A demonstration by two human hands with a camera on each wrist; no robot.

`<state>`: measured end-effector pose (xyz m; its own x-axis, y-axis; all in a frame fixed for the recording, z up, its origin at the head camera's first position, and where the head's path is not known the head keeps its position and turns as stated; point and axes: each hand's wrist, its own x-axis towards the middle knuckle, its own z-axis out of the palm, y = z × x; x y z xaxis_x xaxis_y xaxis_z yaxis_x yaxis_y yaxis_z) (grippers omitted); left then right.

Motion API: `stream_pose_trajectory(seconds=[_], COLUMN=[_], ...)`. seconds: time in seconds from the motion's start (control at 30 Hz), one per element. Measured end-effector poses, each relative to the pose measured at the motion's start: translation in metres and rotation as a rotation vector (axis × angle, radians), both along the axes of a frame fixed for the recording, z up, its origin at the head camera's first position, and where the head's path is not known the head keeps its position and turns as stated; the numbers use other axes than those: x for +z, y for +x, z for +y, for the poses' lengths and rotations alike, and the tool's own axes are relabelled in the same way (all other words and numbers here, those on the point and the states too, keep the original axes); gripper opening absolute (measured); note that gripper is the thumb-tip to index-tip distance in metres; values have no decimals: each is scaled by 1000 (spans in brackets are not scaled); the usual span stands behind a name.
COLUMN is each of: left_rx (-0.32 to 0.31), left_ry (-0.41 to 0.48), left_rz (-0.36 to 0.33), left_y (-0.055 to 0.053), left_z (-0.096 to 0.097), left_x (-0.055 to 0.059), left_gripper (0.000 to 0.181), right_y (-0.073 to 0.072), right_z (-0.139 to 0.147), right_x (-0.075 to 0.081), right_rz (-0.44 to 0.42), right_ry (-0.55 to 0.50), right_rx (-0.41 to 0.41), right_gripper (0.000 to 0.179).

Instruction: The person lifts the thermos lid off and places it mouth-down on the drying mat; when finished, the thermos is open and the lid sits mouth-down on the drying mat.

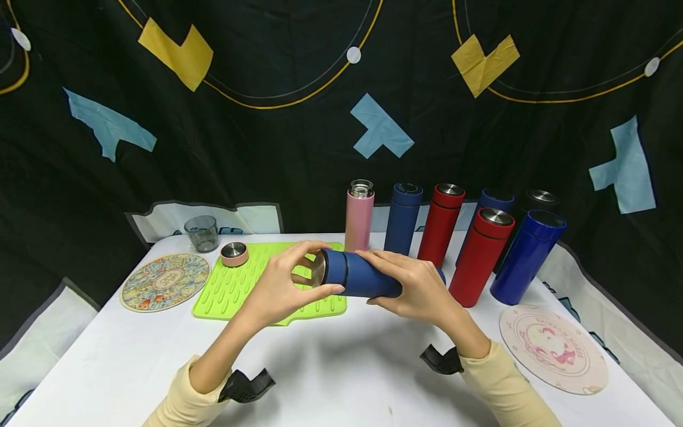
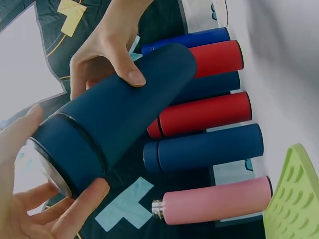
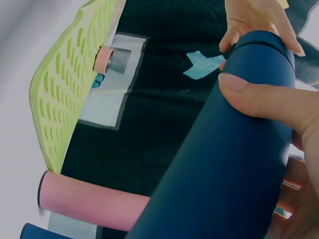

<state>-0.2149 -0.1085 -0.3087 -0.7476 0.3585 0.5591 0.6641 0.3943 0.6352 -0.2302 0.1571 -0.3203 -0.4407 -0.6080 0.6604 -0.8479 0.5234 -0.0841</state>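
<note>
A dark blue thermos flask (image 1: 368,277) is held lying nearly level above the table, its steel-topped lid (image 1: 335,268) toward the left. My left hand (image 1: 277,287) pinches that lid between thumb and fingers. Around the flask's body (image 3: 224,154) my right hand (image 1: 418,284) is wrapped, thumb along one side in the right wrist view. Behind them stands a pink flask (image 1: 358,219) without its lid, its shiny neck bare. A pink lid (image 1: 234,254) with a steel top lies on the green drying mat (image 1: 224,296).
To the right stand a blue flask (image 1: 404,216), two red flasks (image 1: 440,228) (image 1: 482,255), another blue one, a black one and a glossy blue one (image 1: 525,258). A glass cup (image 1: 202,233) and a patterned round mat (image 1: 165,283) are at left, a pale round mat (image 1: 555,350) at right.
</note>
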Motion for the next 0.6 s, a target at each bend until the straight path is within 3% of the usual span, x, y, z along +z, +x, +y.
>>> stream_pose_trajectory(seconds=[0.13, 0.33, 0.47, 0.6], left_rx=[-94, -231, -251, -213], left_ry=[-38, -104, -99, -66], left_rz=[14, 130, 152, 111], left_y=[-3, -5, -5, -4], left_z=[0, -1, -2, -2], left_x=[-1, 0, -1, -1], left_gripper=[70, 70, 68, 67], right_y=[-2, -1, -1, 0], right_z=[5, 12, 13, 11], right_x=[1, 3, 4, 4], right_rz=[-61, -207, -237, -186], right_ry=[6, 4, 12, 5], right_rx=[26, 83, 93, 101], right_gripper=[84, 84, 84, 84])
